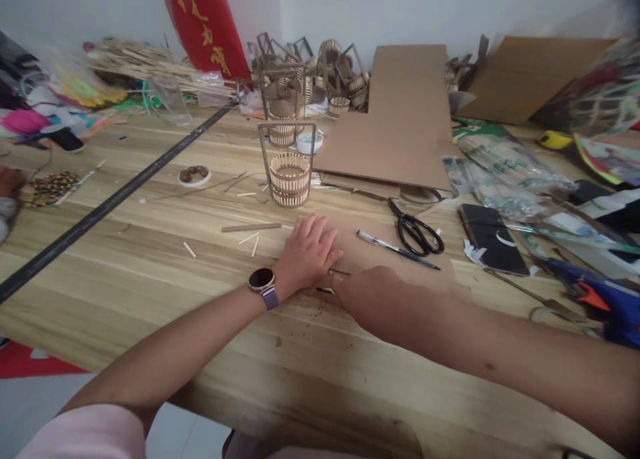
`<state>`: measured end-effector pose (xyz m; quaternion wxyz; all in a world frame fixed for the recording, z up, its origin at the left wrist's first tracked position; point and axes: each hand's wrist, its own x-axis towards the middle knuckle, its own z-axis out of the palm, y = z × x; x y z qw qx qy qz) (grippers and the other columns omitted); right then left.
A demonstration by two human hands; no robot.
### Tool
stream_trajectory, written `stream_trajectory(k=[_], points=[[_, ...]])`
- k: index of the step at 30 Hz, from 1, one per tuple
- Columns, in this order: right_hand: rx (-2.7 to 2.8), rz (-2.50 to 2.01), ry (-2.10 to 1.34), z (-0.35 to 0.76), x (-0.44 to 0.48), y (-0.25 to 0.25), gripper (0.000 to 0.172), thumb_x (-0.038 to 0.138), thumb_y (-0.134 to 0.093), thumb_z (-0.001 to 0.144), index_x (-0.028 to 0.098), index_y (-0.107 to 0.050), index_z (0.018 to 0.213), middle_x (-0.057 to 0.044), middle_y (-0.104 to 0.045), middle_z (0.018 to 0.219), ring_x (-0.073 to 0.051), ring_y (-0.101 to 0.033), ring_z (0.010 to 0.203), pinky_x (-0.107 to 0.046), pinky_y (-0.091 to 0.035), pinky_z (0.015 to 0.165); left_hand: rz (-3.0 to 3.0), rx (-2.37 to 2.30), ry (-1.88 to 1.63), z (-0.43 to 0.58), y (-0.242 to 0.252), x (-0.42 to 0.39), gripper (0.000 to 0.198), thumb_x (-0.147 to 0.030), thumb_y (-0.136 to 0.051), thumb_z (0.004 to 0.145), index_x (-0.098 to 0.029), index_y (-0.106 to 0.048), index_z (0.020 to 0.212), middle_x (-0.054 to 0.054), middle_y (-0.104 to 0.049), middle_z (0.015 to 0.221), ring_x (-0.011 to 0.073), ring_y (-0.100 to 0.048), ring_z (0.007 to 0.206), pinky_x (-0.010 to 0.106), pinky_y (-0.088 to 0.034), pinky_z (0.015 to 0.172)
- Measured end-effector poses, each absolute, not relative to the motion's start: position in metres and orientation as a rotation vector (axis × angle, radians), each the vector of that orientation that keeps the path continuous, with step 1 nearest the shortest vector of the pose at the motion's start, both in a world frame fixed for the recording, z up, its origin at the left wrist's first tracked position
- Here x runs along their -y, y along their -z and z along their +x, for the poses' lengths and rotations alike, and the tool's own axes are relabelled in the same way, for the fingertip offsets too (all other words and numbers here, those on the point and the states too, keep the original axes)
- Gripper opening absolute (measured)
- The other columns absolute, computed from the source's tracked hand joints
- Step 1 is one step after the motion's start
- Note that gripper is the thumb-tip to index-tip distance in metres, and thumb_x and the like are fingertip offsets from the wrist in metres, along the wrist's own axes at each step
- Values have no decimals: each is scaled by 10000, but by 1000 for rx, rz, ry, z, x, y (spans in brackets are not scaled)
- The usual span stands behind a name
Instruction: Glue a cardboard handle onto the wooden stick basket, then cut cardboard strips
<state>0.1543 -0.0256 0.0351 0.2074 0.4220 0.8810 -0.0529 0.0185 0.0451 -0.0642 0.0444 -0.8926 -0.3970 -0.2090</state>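
My left hand [311, 251], with a watch [261, 280] at its wrist, lies flat with fingers stretched out on the left edge of a brown cardboard sheet [345, 235]. Close beside it, my right hand [367, 299] is closed, knuckles up. A thin dark tip [340, 272] and a small yellow-and-black piece [325, 290] show by its fingers; what it grips is mostly hidden. Just beyond my hands stands a small basket of pale slats with a tall brown handle [290, 179]. A pen [397, 249] and black-handled scissors [417, 229] lie right of my hands.
Thin wooden strips [251, 227] lie left of the basket. A black bar [120, 192] crosses the table. More baskets [320, 79] and a large cardboard sheet [410, 112] stand behind. A phone [493, 239] and a blue glue gun [600, 299] lie right. Another person's hand [9, 181] shows far left.
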Motion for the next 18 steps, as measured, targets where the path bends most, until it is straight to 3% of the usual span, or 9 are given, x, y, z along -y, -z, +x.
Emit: stream_trajectory(k=[9,18], points=[[-2290,1150,180,147,18,-49,314,11,-541,855,151,-708,1082,-112,-766,798,-261,-736,663,-286,-485,521,-2726,1192,615,15,65,-47,481,-442,-387,984,-84,-595,1229,220,-490,1398,378,-359,1355,595,-261,1129],[-2396,1133,35,181,26,-23,268,18,-601,794,158,-697,1001,-83,-741,668,-252,-721,591,-257,-379,427,-2744,1197,576,14,64,-47,489,-451,-381,985,-88,-585,1242,208,-494,1398,378,-369,1349,595,-262,1129]])
